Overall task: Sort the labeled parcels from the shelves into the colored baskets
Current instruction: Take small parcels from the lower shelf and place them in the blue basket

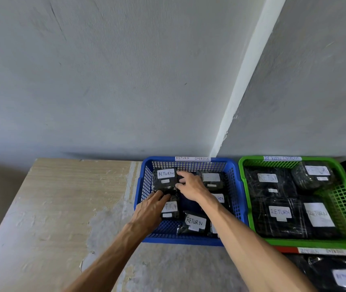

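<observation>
A blue basket (180,241) labelled "RETURN OVERDUE" stands on the table and holds several black wrapped parcels with white "RETURN" labels. One such parcel (164,180) is at the basket's back left corner, between my two hands. My left hand (152,208) reaches over the basket's left wall, its straight fingers touching the parcel's lower edge. My right hand (190,186) comes from the right, and its bent fingers grip the parcel's right side. Other parcels lie lower in the basket, one near the front (194,222) and one at the back right (211,180).
A green basket (306,242) with several labelled black parcels sits right beside the blue one. A red basket rim (285,249) with another parcel shows at the bottom right. Bare worn tabletop (62,207) extends left. A grey wall rises behind.
</observation>
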{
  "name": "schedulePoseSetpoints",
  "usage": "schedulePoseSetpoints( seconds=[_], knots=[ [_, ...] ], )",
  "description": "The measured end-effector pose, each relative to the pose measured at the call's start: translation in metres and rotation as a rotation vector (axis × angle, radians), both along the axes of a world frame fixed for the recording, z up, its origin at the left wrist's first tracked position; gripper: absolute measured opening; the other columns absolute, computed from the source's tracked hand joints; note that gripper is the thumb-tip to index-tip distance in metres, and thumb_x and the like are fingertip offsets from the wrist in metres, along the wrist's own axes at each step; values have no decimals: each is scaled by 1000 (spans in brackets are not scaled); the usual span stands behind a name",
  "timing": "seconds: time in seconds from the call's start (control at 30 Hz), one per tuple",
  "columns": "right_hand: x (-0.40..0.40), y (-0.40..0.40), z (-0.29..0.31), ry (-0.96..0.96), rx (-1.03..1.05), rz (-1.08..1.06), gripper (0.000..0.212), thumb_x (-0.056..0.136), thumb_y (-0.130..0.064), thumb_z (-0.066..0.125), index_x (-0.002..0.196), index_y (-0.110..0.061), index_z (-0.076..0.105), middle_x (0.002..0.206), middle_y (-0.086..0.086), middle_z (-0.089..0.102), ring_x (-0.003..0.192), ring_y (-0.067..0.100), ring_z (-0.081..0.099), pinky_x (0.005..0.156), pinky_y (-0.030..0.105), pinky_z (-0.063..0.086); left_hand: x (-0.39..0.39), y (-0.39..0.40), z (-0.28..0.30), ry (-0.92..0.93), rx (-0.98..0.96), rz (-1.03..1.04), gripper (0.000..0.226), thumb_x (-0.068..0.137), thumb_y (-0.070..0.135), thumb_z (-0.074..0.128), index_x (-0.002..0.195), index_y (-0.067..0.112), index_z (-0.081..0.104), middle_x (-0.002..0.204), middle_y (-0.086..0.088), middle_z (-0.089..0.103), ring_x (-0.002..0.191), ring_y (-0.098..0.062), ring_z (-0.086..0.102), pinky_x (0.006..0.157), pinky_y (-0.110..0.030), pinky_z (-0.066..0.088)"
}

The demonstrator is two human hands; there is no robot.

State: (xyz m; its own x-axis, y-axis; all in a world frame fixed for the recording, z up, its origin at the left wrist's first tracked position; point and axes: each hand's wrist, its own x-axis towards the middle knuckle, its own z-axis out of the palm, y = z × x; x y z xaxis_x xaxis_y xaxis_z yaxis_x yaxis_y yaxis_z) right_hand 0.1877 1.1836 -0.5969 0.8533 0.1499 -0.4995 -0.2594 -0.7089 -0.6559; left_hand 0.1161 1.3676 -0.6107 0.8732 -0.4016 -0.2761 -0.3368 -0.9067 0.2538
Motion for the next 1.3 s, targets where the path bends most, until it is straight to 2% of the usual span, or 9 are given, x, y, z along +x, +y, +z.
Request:
schedulePoseSetpoints(
  seconds=[0.1, 0.2, 0.27, 0.37, 0.63, 0.77, 1.07, 1.2, 1.3],
  knots=[
    [-2, -19, 7, 20, -56, 96, 55, 99, -12, 58, 151, -22, 43, 138, 8, 63, 127, 24, 59, 111, 38, 44, 1, -5, 9, -14, 16, -24, 84, 79, 15, 75, 152, 19, 34, 144, -3, 41, 132, -24, 44, 97, -39, 54],
    [-10, -53, 18, -173, -283, 169, 27, 94, -12, 64, 120, -17, 63, 117, 5, 68, 105, 23, 66, 88, 37, 56, 0, -26, 22, 26, -129, -111, 80, 78, 28, 69, 152, 23, 37, 153, -2, 38, 142, -22, 33, 112, -43, 42],
    [-19, -78, 26, -223, -483, 262, 17, 91, -12, 67, 107, -14, 64, 109, 4, 66, 94, 23, 66, 74, 35, 53, -2, -47, 27, 95, -195, -155, 73, 82, 39, 63, 150, 27, 41, 152, 3, 43, 141, -16, 35, 113, -40, 40],
    [-32, -101, 27, -221, -642, 357, 21, 91, -14, 70, 111, -13, 61, 108, 4, 62, 84, 21, 60, 66, 33, 48, -6, -69, 23, 117, -148, -203, 70, 86, 59, 62, 146, 27, 47, 140, 5, 56, 131, -16, 45, 108, -36, 42],
    [-44, -97, 13, -253, -529, 327, 24, 93, -19, 68, 116, -21, 61, 111, 1, 65, 94, 22, 64, 78, 35, 56, -17, -59, 13, 51, -80, -162, 63, 86, 50, 67, 142, 29, 49, 132, 7, 56, 120, -18, 48, 101, -35, 46],
    [-47, -95, 12, -267, -415, 326, 39, 86, -15, 77, 122, -18, 63, 120, 1, 63, 105, 19, 60, 83, 22, 47, -23, -56, 11, 58, -86, -150, 64, 89, 49, 65, 146, 25, 46, 135, 5, 54, 124, -18, 47, 104, -34, 43],
    [-58, -100, 13, -210, -275, 217, 52, 87, -25, 77, 136, -23, 60, 134, 2, 56, 126, 21, 51, 106, 30, 41, -25, -60, 8, 53, -139, -111, 73, 85, 46, 67, 151, 32, 37, 147, 3, 43, 133, -20, 43, 105, -38, 47],
    [-69, -97, 19, -220, -369, 187, 69, 84, -30, 80, 140, -14, 43, 134, 7, 45, 125, 26, 48, 101, 35, 47, -18, -70, 10, 95, -125, -169, 66, 92, 46, 46, 154, 45, 23, 168, 7, 10, 153, -22, 13, 120, -46, 30],
    [-82, -96, 22, -235, -492, 230, 81, 80, -36, 82, 138, -8, 34, 133, 13, 45, 117, 31, 53, 90, 38, 52, -12, -81, 14, 83, -142, -169, 61, 94, 39, 44, 153, 45, 28, 167, 8, 16, 152, -21, 19, 118, -43, 32]
  ],
)
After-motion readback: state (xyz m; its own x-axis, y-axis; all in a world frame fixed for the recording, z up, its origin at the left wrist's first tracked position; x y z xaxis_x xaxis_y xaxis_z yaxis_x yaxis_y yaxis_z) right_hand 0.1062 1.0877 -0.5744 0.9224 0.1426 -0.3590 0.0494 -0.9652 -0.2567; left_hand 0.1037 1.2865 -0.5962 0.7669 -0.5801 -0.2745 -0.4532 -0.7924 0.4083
